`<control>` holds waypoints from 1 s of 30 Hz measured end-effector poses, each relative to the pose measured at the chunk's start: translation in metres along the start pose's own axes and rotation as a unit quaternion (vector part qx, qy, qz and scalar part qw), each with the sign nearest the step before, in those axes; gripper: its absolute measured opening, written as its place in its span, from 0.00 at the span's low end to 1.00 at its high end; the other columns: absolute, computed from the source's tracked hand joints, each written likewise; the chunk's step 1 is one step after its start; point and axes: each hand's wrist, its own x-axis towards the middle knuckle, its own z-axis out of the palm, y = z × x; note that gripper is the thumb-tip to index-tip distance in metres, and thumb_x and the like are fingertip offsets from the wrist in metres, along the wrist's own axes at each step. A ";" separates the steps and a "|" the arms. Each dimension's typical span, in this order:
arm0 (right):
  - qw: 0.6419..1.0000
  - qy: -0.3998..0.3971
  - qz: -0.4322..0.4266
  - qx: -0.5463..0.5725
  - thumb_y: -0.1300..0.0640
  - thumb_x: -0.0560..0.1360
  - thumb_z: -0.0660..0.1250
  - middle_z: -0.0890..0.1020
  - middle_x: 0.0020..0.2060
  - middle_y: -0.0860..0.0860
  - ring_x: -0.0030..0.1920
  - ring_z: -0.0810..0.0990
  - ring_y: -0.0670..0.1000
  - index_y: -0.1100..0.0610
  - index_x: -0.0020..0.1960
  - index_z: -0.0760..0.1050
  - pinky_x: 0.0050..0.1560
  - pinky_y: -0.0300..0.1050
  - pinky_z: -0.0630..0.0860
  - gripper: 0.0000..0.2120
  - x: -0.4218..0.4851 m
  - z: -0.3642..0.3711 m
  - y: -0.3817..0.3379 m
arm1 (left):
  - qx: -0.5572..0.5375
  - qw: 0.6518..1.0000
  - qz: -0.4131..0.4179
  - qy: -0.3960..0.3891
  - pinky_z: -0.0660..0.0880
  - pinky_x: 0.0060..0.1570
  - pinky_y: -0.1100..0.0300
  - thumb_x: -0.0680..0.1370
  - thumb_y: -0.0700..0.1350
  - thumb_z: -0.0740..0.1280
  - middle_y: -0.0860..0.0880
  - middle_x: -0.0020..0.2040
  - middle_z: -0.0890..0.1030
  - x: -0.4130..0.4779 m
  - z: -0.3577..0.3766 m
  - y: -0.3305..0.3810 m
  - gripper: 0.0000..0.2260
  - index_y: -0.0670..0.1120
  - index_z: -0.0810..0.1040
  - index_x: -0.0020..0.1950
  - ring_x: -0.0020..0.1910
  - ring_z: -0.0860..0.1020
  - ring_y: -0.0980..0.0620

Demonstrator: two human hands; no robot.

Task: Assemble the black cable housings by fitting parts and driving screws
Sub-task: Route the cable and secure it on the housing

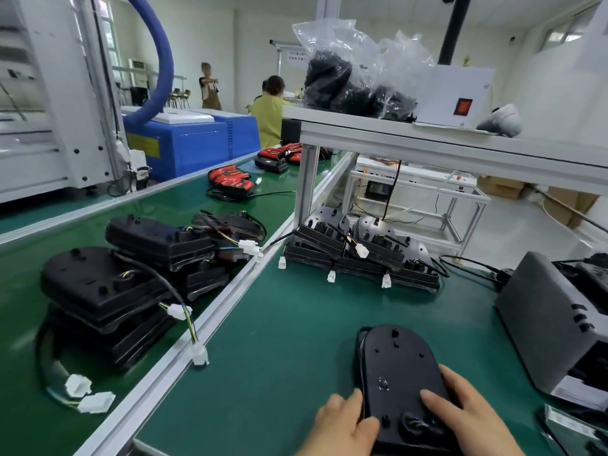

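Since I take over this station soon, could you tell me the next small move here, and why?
Probably press the black housing down evenly to seat it: it lies flat on the green mat, the left hand and right hand both rest on it, and neither holds a driver.

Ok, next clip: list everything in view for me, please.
Black housing: one, black, on green mat under both hands.
Left stack: several housings, black, on left belt.
Shelf pile: several housings, black, under shelf.
Red units: two groups, red-black, far along belt.
Plastic bag: one, clear, black parts inside, on shelf.
Switch box: one, white, red switch, on shelf.
Grey box: one, dark grey, mat's right.
Blue machine: one, blue, beyond belt.
Left hand: one, touches housing's left edge.
Right hand: one, fingers rest on housing.
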 end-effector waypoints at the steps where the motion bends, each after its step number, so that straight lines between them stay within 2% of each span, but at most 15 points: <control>1: 0.999 0.007 0.005 0.047 0.67 0.73 0.70 0.78 0.60 0.55 0.57 0.76 0.52 0.59 0.69 0.70 0.59 0.45 0.67 0.26 0.001 -0.001 -0.003 | -0.051 0.998 -0.003 0.030 0.61 0.65 0.66 0.82 0.53 0.53 0.49 0.66 0.64 -0.004 0.004 0.004 0.25 0.53 0.51 0.78 0.66 0.66 0.54; 3: 0.992 0.013 0.014 0.129 0.72 0.73 0.67 0.78 0.58 0.57 0.55 0.76 0.54 0.62 0.68 0.70 0.54 0.45 0.68 0.25 0.004 -0.002 -0.008 | -0.169 0.982 -0.009 0.086 0.63 0.48 0.81 0.82 0.51 0.55 0.57 0.56 0.65 -0.009 0.010 0.011 0.24 0.56 0.51 0.77 0.51 0.71 0.66; 4: 0.988 0.017 0.012 0.155 0.72 0.73 0.66 0.78 0.58 0.57 0.55 0.77 0.55 0.62 0.68 0.70 0.55 0.46 0.69 0.24 0.007 -0.002 -0.010 | -0.225 0.969 -0.014 0.106 0.63 0.44 0.82 0.82 0.50 0.56 0.58 0.54 0.65 -0.010 0.012 0.013 0.24 0.58 0.52 0.76 0.46 0.72 0.69; 6: 0.983 0.030 -0.002 0.183 0.72 0.73 0.66 0.79 0.59 0.57 0.58 0.77 0.58 0.61 0.68 0.71 0.62 0.52 0.71 0.25 0.014 -0.003 -0.015 | -0.345 0.931 -0.025 0.115 0.69 0.45 0.79 0.82 0.48 0.58 0.60 0.59 0.64 -0.010 0.015 0.017 0.24 0.59 0.53 0.76 0.46 0.73 0.70; 8: 0.980 0.033 -0.026 0.194 0.71 0.73 0.66 0.80 0.58 0.56 0.59 0.78 0.58 0.58 0.67 0.72 0.65 0.57 0.70 0.24 0.020 -0.002 -0.024 | -0.483 0.870 -0.038 0.092 0.75 0.54 0.68 0.81 0.47 0.60 0.56 0.68 0.63 -0.011 0.014 0.023 0.27 0.59 0.53 0.76 0.54 0.75 0.62; 9: 0.980 0.030 -0.042 0.191 0.70 0.73 0.67 0.80 0.58 0.54 0.58 0.78 0.57 0.57 0.67 0.73 0.64 0.58 0.71 0.24 0.023 0.000 -0.029 | -0.546 0.833 -0.043 0.081 0.75 0.56 0.63 0.80 0.45 0.62 0.54 0.70 0.65 -0.011 0.013 0.026 0.28 0.59 0.53 0.76 0.57 0.76 0.56; 12: 0.981 0.011 -0.099 0.165 0.69 0.72 0.69 0.79 0.58 0.48 0.59 0.78 0.51 0.51 0.67 0.72 0.63 0.54 0.72 0.27 0.029 0.011 -0.048 | -0.675 0.730 -0.048 0.095 0.77 0.51 0.53 0.79 0.37 0.63 0.49 0.65 0.73 -0.009 0.004 0.032 0.29 0.55 0.58 0.76 0.55 0.78 0.45; 14: 0.980 -0.018 -0.128 0.149 0.68 0.72 0.69 0.78 0.59 0.46 0.59 0.77 0.48 0.47 0.65 0.70 0.60 0.49 0.73 0.27 0.035 0.018 -0.062 | -0.719 0.687 -0.036 0.097 0.77 0.49 0.48 0.79 0.35 0.62 0.46 0.64 0.75 -0.010 -0.004 0.032 0.26 0.52 0.62 0.74 0.55 0.78 0.40; 17: 0.977 -0.088 -0.152 0.123 0.68 0.73 0.68 0.78 0.59 0.46 0.57 0.79 0.46 0.45 0.62 0.70 0.56 0.47 0.75 0.25 0.044 0.026 -0.087 | -0.726 0.681 -0.030 0.088 0.79 0.44 0.47 0.79 0.36 0.64 0.44 0.58 0.80 -0.014 -0.010 0.028 0.20 0.50 0.69 0.69 0.51 0.81 0.38; 22: 0.969 -0.170 -0.173 0.053 0.63 0.75 0.68 0.77 0.62 0.43 0.62 0.77 0.48 0.41 0.59 0.71 0.65 0.54 0.71 0.21 0.056 0.040 -0.111 | -0.747 0.649 -0.041 0.137 0.79 0.43 0.47 0.77 0.35 0.66 0.43 0.54 0.82 -0.016 -0.021 0.021 0.18 0.49 0.72 0.65 0.46 0.83 0.38; 24: 0.966 -0.185 -0.177 0.033 0.62 0.76 0.67 0.77 0.63 0.43 0.64 0.75 0.49 0.41 0.61 0.70 0.66 0.54 0.70 0.21 0.060 0.045 -0.116 | -0.709 0.686 -0.062 0.152 0.78 0.49 0.47 0.77 0.39 0.68 0.44 0.56 0.81 -0.014 -0.025 0.014 0.18 0.48 0.71 0.66 0.51 0.81 0.39; 25: 0.965 -0.197 -0.172 0.033 0.62 0.76 0.67 0.77 0.63 0.44 0.62 0.76 0.48 0.42 0.62 0.69 0.64 0.51 0.72 0.20 0.061 0.047 -0.119 | -0.673 0.718 -0.076 0.159 0.77 0.52 0.47 0.76 0.42 0.69 0.45 0.58 0.80 -0.014 -0.026 0.011 0.19 0.48 0.71 0.67 0.53 0.80 0.41; 26: 0.963 -0.210 -0.165 0.039 0.62 0.76 0.66 0.77 0.63 0.45 0.60 0.78 0.47 0.44 0.63 0.69 0.62 0.49 0.74 0.20 0.061 0.051 -0.121 | -0.652 0.736 -0.084 0.161 0.78 0.52 0.47 0.76 0.44 0.70 0.45 0.58 0.80 -0.014 -0.025 0.008 0.20 0.48 0.71 0.66 0.54 0.80 0.42; 28: 0.961 -0.226 -0.157 0.031 0.63 0.77 0.65 0.76 0.64 0.48 0.59 0.78 0.47 0.46 0.63 0.69 0.63 0.48 0.74 0.19 0.063 0.056 -0.121 | -0.674 0.717 -0.082 0.161 0.80 0.45 0.46 0.75 0.42 0.70 0.43 0.57 0.79 -0.014 -0.023 0.005 0.16 0.46 0.73 0.62 0.52 0.80 0.39; 30: 0.960 -0.232 -0.154 0.017 0.61 0.77 0.65 0.77 0.63 0.48 0.60 0.78 0.48 0.47 0.62 0.70 0.67 0.51 0.70 0.16 0.065 0.059 -0.121 | -0.722 0.665 -0.077 0.174 0.80 0.38 0.47 0.76 0.38 0.69 0.38 0.56 0.79 -0.011 -0.025 0.007 0.14 0.42 0.74 0.61 0.51 0.79 0.35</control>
